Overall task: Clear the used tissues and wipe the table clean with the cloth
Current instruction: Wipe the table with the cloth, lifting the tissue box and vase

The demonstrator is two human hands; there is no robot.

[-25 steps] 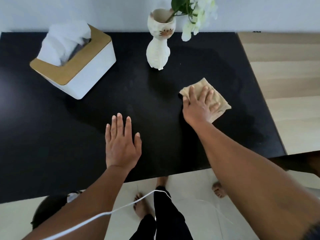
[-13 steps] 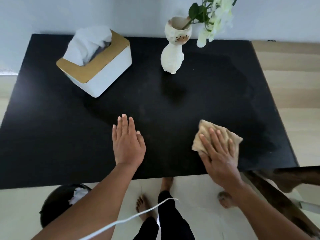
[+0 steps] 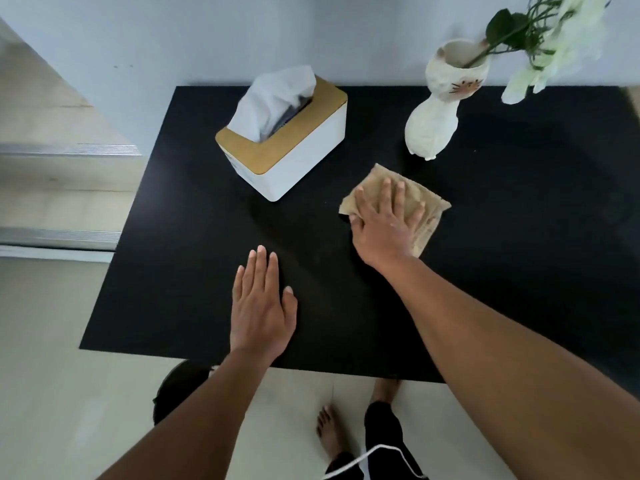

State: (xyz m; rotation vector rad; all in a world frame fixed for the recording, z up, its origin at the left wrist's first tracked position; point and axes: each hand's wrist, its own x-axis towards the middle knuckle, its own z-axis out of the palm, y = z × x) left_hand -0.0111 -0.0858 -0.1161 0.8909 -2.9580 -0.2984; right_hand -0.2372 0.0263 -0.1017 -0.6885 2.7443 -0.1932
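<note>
While the right hand (image 3: 384,223) lies flat on the tan cloth (image 3: 424,211), its fingers are straight and spread and press the cloth down onto the black table (image 3: 519,237); its grip is wide, curled round nothing. The cloth is crumpled and folded, and it sits toward the middle of the table, nearer the far edge than the near one, with its right and far parts showing past the fingers. It lies between the tissue box (image 3: 301,147) and the vase (image 3: 436,116), near both but touching neither as far as can be seen.

The left hand (image 3: 261,310) rests palm down on the bare table close to the near edge, fingers straight and held together, thumb a little apart; its grip is likewise wide and holds nothing.

The tissue box is white with a tan wooden lid, set askew toward the far left part of the table, and a white tissue (image 3: 277,98) stands up out of its slot. The vase is white with a small cat face on its neck and stands upright near the far edge; green stems and pale flowers (image 3: 554,53) lean out of it to the right.

Below the near edge, on the pale floor (image 3: 69,393), stand the person's bare feet (image 3: 329,431), and a dark round bin (image 3: 176,386) shows partly behind the left forearm.
</note>
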